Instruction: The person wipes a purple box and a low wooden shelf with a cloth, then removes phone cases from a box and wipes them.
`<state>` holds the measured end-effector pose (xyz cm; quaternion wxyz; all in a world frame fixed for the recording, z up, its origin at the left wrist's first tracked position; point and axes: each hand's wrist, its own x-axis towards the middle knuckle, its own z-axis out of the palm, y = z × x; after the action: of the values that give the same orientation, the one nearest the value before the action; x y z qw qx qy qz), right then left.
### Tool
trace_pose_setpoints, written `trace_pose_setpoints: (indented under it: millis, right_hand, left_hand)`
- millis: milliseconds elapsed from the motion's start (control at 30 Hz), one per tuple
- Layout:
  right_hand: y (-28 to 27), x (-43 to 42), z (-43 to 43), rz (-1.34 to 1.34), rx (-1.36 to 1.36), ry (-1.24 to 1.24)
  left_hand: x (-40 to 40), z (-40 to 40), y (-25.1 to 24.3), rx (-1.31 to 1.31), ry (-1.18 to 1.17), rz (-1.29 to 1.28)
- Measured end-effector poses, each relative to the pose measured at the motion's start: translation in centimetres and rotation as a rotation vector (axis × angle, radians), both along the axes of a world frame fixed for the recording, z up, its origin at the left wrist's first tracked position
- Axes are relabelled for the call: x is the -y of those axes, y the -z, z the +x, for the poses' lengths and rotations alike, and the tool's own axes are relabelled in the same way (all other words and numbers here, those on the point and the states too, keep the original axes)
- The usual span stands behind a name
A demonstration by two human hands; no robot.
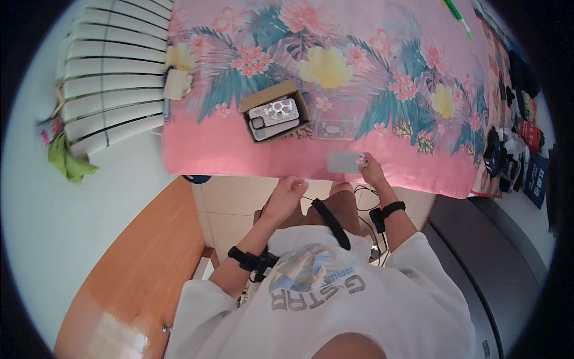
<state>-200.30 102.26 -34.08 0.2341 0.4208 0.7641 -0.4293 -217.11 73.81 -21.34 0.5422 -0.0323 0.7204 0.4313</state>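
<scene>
My right hand (372,170) grips the right end of a translucent phone case (343,162) near the front edge of the pink floral bedsheet (224,152). At the bed's edge is my left hand (290,193), its fingers curled near each other; whether it holds anything is hard to tell. A clear phone case (335,129) lies flat on the sheet, just beyond the one in my right hand. To its left, an open cardboard box (264,94) holds phone cases (273,112), the upper one with a round patterned design.
A white radiator (116,76) stands at the left, with a beige item (177,84) beside it on the bed's edge. A green-and-white pen-like object (458,17) lies at the far right. Clothes (509,155) are piled at the right. Black cables (368,197) hang below the bed's edge.
</scene>
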Motion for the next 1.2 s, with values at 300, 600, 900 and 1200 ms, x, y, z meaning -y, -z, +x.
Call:
trace_pose_setpoints:
  millis: [300, 600, 900, 1200]
  right_hand:
    - [7.6, -3.2, 2.1, 0.068, -0.04, 0.075]
    - [9.1, -3.2, 2.3, 0.196, -0.111, 0.126]
    - [10.2, -2.9, -4.8, 0.025, -0.244, 0.148]
    - [10.8, -3.6, -11.2, 0.109, -0.147, -0.022]
  left_hand:
    - [-7.5, -2.6, 16.5, -0.995, 0.871, 0.173]
    - [-15.0, -2.5, 22.3, -1.027, 1.056, -0.053]
    - [-11.0, 1.2, 20.8, -0.648, 0.404, -0.214]
    - [-8.3, -0.5, 19.8, -0.618, 0.726, -0.248]
